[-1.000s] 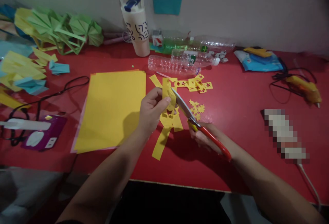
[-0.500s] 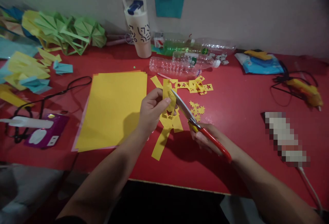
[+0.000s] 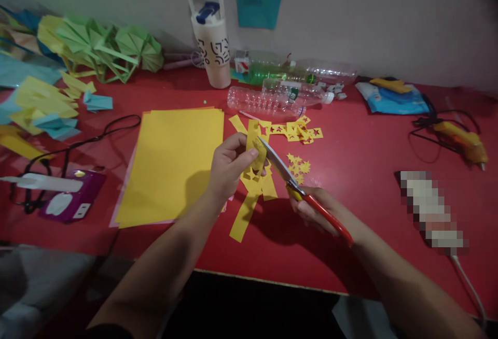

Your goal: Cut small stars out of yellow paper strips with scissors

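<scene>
Between thumb and fingers, my left hand (image 3: 231,165) pinches a yellow paper strip (image 3: 254,142) upright above the table. My right hand (image 3: 317,209) is closed around the handles of scissors (image 3: 282,165) with a red grip, and their tips touch or nearly touch the strip's right edge. Below the strip lie loose yellow paper pieces (image 3: 244,220). Small cut-out yellow stars (image 3: 299,168) sit in a pile just beyond my right hand. Farther back are yellow scraps (image 3: 298,130) with star-shaped holes. Some of my right fingers are hidden behind the handles.
A stack of yellow sheets (image 3: 175,163) lies left of my hands. Clear plastic bottles (image 3: 264,101) and a white tumbler (image 3: 213,51) are at the back. On the right are a yellow glue gun (image 3: 462,139) and a blurred-out corded object (image 3: 431,209); a purple power box (image 3: 72,196) is left.
The view has shifted very slightly. Both hands, the strip and the scissors hold almost the same position, with the blades at the strip's edge.
</scene>
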A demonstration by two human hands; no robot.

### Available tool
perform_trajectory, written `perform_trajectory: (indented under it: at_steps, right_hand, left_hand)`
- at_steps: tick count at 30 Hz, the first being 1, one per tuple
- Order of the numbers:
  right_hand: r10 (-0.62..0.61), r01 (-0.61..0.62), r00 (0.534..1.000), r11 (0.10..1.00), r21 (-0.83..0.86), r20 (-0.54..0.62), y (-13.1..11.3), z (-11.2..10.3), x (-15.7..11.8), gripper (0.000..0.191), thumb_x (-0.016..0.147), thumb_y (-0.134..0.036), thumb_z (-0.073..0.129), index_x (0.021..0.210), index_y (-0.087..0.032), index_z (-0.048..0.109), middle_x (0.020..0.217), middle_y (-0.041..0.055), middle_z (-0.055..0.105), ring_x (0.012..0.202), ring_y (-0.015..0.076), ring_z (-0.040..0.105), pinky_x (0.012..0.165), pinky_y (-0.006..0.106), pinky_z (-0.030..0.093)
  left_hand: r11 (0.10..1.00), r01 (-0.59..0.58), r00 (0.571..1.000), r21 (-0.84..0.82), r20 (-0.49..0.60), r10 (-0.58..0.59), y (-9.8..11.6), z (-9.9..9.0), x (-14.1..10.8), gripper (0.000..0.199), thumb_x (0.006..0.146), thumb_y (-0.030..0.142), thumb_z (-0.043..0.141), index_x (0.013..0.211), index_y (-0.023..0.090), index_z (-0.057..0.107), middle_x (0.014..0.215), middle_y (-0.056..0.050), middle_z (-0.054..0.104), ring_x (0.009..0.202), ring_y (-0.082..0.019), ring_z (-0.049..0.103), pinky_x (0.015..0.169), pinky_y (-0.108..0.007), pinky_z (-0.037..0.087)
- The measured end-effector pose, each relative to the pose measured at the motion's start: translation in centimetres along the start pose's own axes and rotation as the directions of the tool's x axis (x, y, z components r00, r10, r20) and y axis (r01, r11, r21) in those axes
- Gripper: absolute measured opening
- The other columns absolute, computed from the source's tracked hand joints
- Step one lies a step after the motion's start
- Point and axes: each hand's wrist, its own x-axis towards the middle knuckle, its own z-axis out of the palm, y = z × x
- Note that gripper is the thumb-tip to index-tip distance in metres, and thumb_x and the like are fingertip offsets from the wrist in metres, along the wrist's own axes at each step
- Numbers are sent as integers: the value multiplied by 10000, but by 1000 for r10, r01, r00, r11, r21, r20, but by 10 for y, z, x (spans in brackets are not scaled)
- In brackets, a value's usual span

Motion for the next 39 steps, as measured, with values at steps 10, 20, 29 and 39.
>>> perform_trajectory:
  at_steps: [10, 20, 29, 39]
  right_hand:
    - [27, -27, 1000, 999, -20, 13, -5, -1, -1, 532, 856, -702, 543, 672, -227, 390, 565, -56, 402, 453, 78, 344, 399, 245, 262]
    - [9, -9, 1000, 1000, 1, 14, -4, -1, 1, 552, 823, -724, 567, 651, -229, 394, 528, -68, 400, 412, 69, 349, 359, 235, 253]
    - [50, -50, 999, 999, 0, -9, -8, -1, 0, 579, 800, -754, 575, 644, -229, 388, 524, -75, 378, 420, 67, 317, 373, 233, 230]
    - [18, -18, 1000, 996, 92, 9, 1, 4, 2, 534, 828, -709, 583, 686, -225, 409, 541, -78, 399, 413, 64, 346, 369, 214, 291]
  left_hand:
    - [1000, 5, 1000, 2, -1, -5, 4, -1, 0, 159, 733, 252, 687, 678, 202, 546, 518, 55, 609, 393, -80, 572, 385, -182, 496]
    - [1000, 11, 1000, 7, -3, -11, 3, -3, 0, 162, 733, 258, 688, 672, 204, 548, 534, 51, 616, 412, -82, 591, 384, -173, 505]
    - [994, -73, 993, 83, -92, 81, -1, -7, 3, 173, 759, 270, 683, 658, 198, 562, 562, 42, 560, 479, -68, 537, 451, -188, 494]
    - [996, -51, 996, 79, -71, 57, -2, -1, 3, 109, 711, 278, 702, 720, 195, 632, 595, 46, 611, 435, -67, 546, 375, -180, 456]
